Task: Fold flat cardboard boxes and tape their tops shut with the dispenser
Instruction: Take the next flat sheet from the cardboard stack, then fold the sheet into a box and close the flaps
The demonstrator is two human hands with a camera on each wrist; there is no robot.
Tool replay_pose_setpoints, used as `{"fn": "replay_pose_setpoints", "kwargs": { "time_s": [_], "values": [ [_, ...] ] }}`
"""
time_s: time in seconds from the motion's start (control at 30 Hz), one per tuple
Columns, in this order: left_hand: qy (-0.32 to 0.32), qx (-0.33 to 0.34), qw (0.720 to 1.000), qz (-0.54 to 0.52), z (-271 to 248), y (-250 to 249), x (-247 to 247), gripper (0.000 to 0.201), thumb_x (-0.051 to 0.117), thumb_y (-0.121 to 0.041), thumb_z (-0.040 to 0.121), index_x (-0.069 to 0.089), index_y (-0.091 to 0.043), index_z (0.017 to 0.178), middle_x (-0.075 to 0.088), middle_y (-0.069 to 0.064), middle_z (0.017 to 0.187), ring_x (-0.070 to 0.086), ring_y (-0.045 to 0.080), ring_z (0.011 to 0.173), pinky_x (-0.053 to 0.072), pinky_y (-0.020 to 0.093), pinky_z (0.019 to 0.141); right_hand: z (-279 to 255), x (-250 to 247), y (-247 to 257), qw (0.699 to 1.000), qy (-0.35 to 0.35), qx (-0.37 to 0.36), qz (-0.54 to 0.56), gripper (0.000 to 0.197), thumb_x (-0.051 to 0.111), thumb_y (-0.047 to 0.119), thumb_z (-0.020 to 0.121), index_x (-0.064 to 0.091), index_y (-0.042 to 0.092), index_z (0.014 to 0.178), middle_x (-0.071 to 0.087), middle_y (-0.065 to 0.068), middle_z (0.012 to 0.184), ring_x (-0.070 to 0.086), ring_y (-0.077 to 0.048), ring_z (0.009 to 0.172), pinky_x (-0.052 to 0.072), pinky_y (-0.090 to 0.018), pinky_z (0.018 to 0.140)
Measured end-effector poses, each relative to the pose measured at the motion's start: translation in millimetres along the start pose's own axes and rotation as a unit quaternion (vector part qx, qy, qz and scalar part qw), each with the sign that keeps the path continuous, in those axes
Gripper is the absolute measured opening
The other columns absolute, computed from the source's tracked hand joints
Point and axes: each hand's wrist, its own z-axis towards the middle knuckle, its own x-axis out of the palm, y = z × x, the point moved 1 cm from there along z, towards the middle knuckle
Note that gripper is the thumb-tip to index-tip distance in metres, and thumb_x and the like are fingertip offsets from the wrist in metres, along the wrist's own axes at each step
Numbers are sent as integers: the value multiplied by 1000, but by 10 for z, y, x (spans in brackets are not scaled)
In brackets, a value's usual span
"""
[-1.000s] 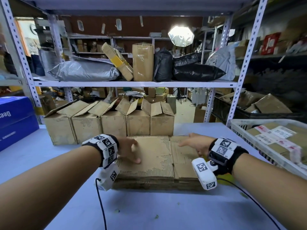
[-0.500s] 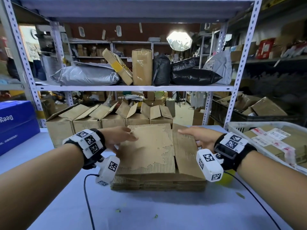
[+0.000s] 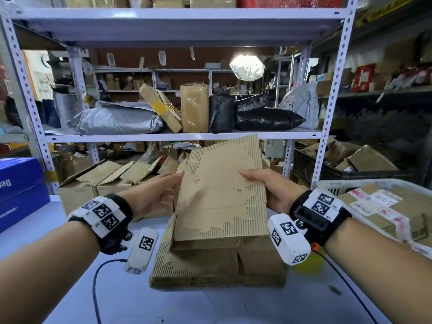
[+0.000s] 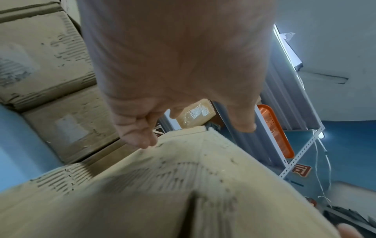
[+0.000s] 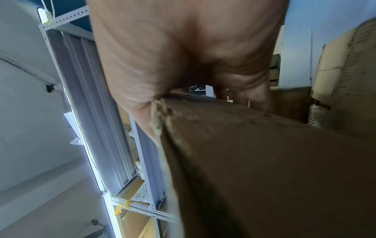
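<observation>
A flat cardboard box (image 3: 219, 192) is raised off the stack of flat boxes (image 3: 210, 267) and stands tilted, its far end up. My right hand (image 3: 268, 185) grips its right edge, thumb on the front face and fingers behind. In the right wrist view the frayed edge of the cardboard (image 5: 264, 161) sits in the crook of that hand (image 5: 183, 64). My left hand (image 3: 163, 195) is at the box's left edge. The left wrist view shows its fingertips (image 4: 142, 143) touching the cardboard (image 4: 162, 185), with the thumb held apart. No tape dispenser is clearly visible.
A row of erected open boxes (image 3: 98, 185) lines the back of the blue table. A blue carton (image 3: 21, 190) sits at the left and a white basket (image 3: 327, 185) of parcels at the right. A yellow object (image 3: 308, 265) lies half hidden behind my right wrist camera. Shelf uprights (image 3: 327, 127) stand behind.
Both hands lay on the top flat box of the stack; now that box is lifted and tipped up, the right hand gripping its edge and the left at its side.
</observation>
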Motion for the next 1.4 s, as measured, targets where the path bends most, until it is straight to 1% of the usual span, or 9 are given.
{"fn": "replay_pose_setpoints", "kwargs": {
  "time_s": [0.17, 0.33, 0.47, 0.57, 0.67, 0.9, 1.07, 1.17, 1.4],
  "values": [
    [23, 31, 999, -32, 144, 106, -7, 102, 77, -73, 64, 38, -34, 150, 67, 10, 130, 65, 28, 115, 53, 45, 98, 42, -78, -60, 994, 26, -102, 44, 67, 74, 15, 83, 41, 25, 140, 69, -11, 124, 70, -30, 106, 60, -44, 76],
    [23, 75, 995, -59, 204, 77, -33, 133, 86, -67, 51, 11, -44, 158, 63, 9, 132, 53, 29, 101, 50, 41, 87, 103, -131, -119, 987, 35, -157, 19, 76, 73, 11, 78, 36, 33, 141, 68, -6, 124, 68, -29, 111, 59, -43, 80],
    [59, 140, 987, -57, 196, 24, -35, 123, 92, -59, 53, 30, -26, 154, 61, 5, 136, 60, 30, 117, 49, 42, 102, 130, -167, -185, 969, 13, -221, -111, 107, 83, 20, 77, 10, 48, 151, 42, 9, 151, 53, -3, 128, 53, -21, 91],
    [84, 153, 985, -2, 159, -22, 7, 111, 93, -55, 55, 43, -15, 145, 66, 6, 133, 63, 23, 123, 56, 30, 92, 196, -172, -236, 952, -3, -240, -191, 124, 86, 20, 74, -5, 42, 155, 24, 37, 144, 36, 26, 124, 40, 0, 88],
    [53, 172, 984, 9, 170, -9, -27, 114, 94, -54, 54, 41, -11, 146, 68, 5, 131, 65, 22, 120, 56, 26, 89, 261, -214, -278, 956, 6, -222, -192, 132, 89, 22, 69, -9, 44, 154, 21, 42, 141, 37, 25, 125, 41, -2, 91],
    [20, 226, 971, 74, 247, 94, -117, 127, 93, -51, 60, 20, -16, 157, 64, 1, 135, 62, 21, 124, 56, 37, 96, 332, -249, -357, 963, 17, -182, -197, 119, 95, 47, 54, 18, 65, 142, 34, 9, 156, 42, -12, 140, 39, -43, 114],
    [7, 248, 965, 91, 263, 46, -81, 127, 95, -49, 59, 10, -54, 153, 54, -4, 145, 56, 13, 130, 49, 41, 105, 309, -290, -307, 968, 16, -160, -194, 97, 93, 45, 60, 36, 54, 138, 59, 14, 137, 59, -7, 124, 49, -35, 104],
    [3, 252, 963, 99, 228, -35, -41, 118, 95, -49, 58, 15, -68, 142, 54, -13, 142, 58, 4, 126, 54, 28, 95, 286, -288, -224, 968, 10, -148, -200, 81, 88, 38, 71, 42, 42, 137, 64, 13, 131, 60, -8, 122, 47, -34, 104],
    [14, 207, 964, 169, 156, -78, 37, 82, 87, -48, 71, 51, -18, 138, 72, -12, 118, 69, 6, 108, 57, 24, 88, 211, -180, -137, 966, -6, -117, -231, 54, 75, 49, 74, 50, 40, 121, 65, 13, 127, 64, 3, 108, 53, -20, 91]
  ]
}}
